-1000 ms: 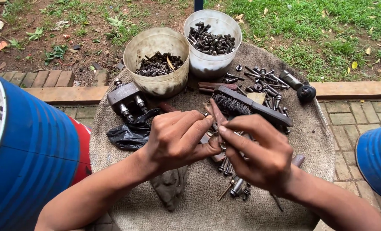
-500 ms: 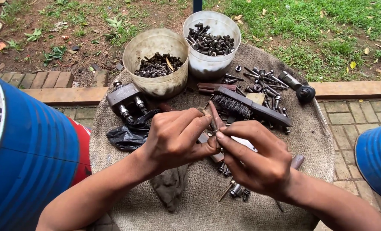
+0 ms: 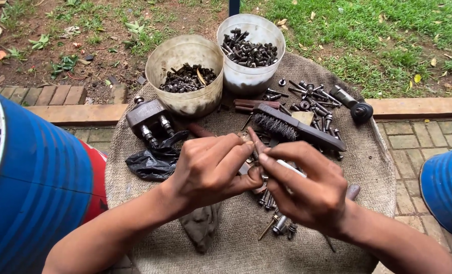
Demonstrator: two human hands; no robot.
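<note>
Both hands meet at centre frame over the sacking-covered worktop [image 3: 368, 167]. Left hand [image 3: 211, 170] is curled nearly closed, thumb and fingertips pinched on a small metal part, most likely a bolt [image 3: 259, 177] (mostly hidden by the fingers, hard to tell the exact kind). Right hand [image 3: 307, 190] is also curled, its fingers closing on the same piece from the 3 o'clock side, with something pale and thin running under the index finger; cannot tell what it is.

Step in hand, as I judge it: working one fastener between the two hands, probably turning or cleaning it, mid-way rather than at the start or end.

Around them:
- loose pile of bolts [image 3: 274, 213] on the sacking just under the hands, at 6 o'clock
- wire brush [image 3: 292, 127] with dark handle at 12 to 1 o'clock, near the fingertips but not touched
- beige tub [image 3: 185, 96] of dark rusty hardware at 11 o'clock
- white tub [image 3: 251, 76] of darker bolts at 12 o'clock, just beside the beige one
- more scattered bolts [image 3: 312, 101] at 1 o'clock
- black plastic bag [image 3: 155, 162] at 9 o'clock, metal block [image 3: 144, 116] with threaded studs above it
- blue drum [image 3: 38, 187] far at 9 o'clock

Next move likely calls for a steady pinch with the left hand while the right twists (the part is small and could slip into the pile below).
</note>
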